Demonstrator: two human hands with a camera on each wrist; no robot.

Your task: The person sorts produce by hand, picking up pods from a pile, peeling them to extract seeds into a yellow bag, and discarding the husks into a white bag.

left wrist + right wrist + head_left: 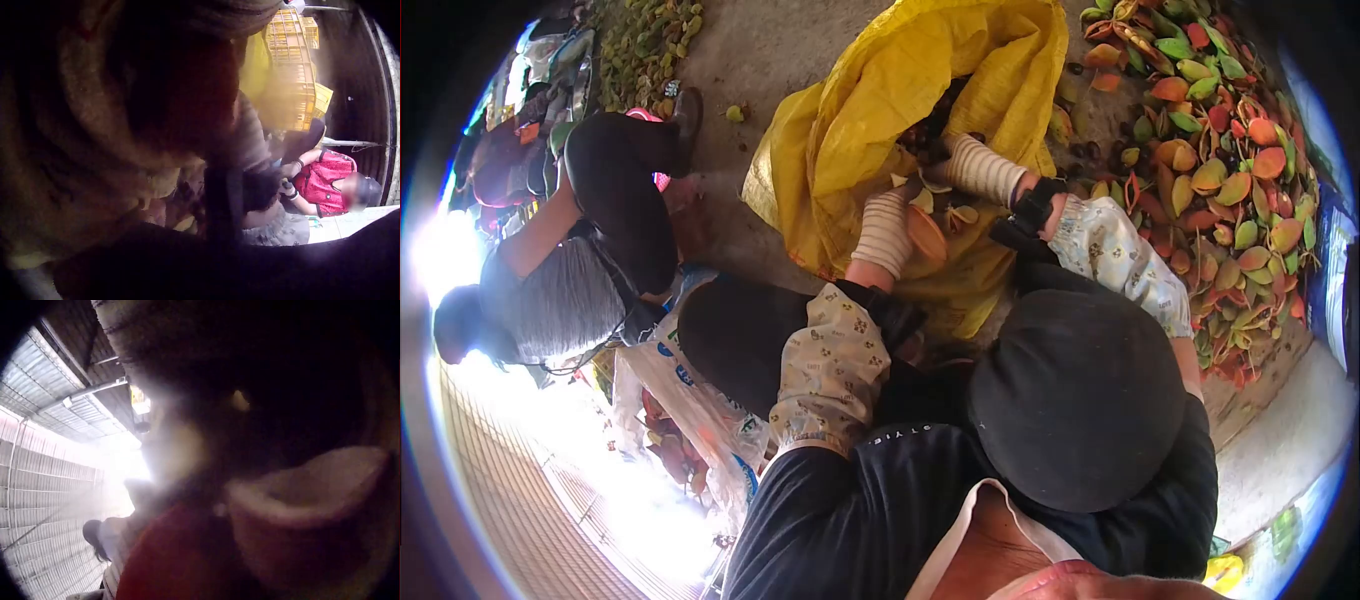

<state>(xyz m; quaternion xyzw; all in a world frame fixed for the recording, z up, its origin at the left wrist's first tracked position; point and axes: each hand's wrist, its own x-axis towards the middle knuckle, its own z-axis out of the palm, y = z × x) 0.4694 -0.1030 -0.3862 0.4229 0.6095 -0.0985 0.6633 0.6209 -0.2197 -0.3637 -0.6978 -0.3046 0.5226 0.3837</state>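
Both hands, in cream-and-brown striped gloves, reach into the mouth of a yellow woven sack (850,130). My left hand (887,228) is at its near side, fingers toward a pale piece of pod shell (937,182). From the right, my right hand (982,168) comes toward the same piece, its fingertips close to it. I cannot tell whether either hand grips it. A hollow orange-brown pod half (927,234) shows beside the left wrist. Large in the right wrist view is an opened pod (306,506) with a pale rim. Dark seeds (920,135) lie inside the sack.
A heap of red, green and orange pods (1220,190) spreads over the floor at the right. More greenish pods (645,50) lie at the upper left. Another person (560,240) sits at the left, near a plastic bag (700,400). Yellow crates (290,69) are stacked in the left wrist view.
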